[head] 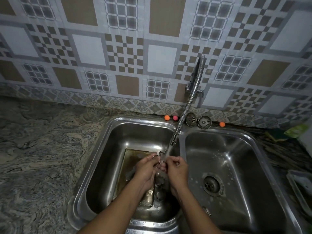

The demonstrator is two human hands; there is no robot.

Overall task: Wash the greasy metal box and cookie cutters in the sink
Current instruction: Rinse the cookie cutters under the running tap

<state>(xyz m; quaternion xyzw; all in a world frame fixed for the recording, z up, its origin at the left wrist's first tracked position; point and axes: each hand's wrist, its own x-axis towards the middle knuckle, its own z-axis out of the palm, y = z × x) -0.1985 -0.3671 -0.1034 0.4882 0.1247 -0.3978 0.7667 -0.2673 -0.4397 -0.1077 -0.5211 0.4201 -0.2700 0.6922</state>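
Both the left hand (146,168) and right hand (177,168) are pinching a cookie cutter (160,157) under running water, above the metal box (130,168) filling the left basin (101,149).

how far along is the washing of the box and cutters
Early to midway, at a guess. Nothing washed is visibly set aside. In hand: both the left hand and right hand hold a cookie cutter under the tap's stream. Left: the metal box in the left basin still looks brown and greasy.
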